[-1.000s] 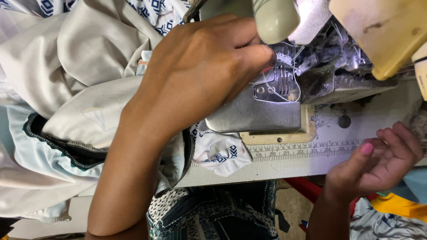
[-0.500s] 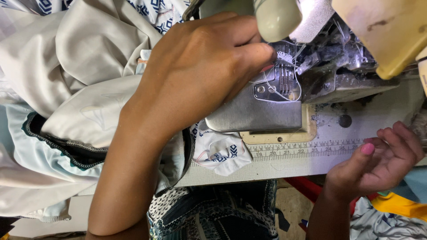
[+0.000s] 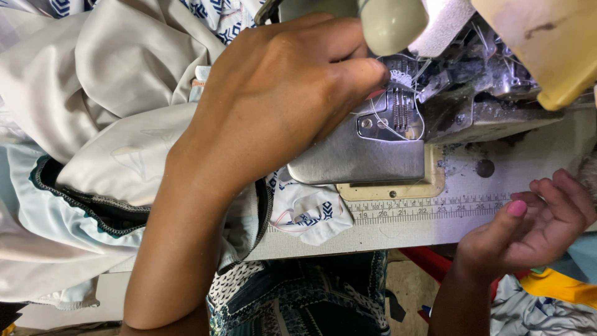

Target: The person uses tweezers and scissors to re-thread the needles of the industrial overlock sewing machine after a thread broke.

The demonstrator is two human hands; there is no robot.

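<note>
Presently, your left hand (image 3: 280, 106): palm down on beige fabric (image 3: 118, 93), fingers (image 3: 354, 71) curled, tips pressed at needle area (image 3: 401, 109) of sewing machine (image 3: 448, 81); whether they pinch anything, cannot tell. Steel plate (image 3: 354, 158) just beside fingertips. Your right hand (image 3: 528, 227): off bench (image 3: 435, 224) edge near ruler strip (image 3: 429, 208), palm up, fingers loosely spread, holding nothing. Patterned white scrap (image 3: 311, 211) lies below plate.
</note>
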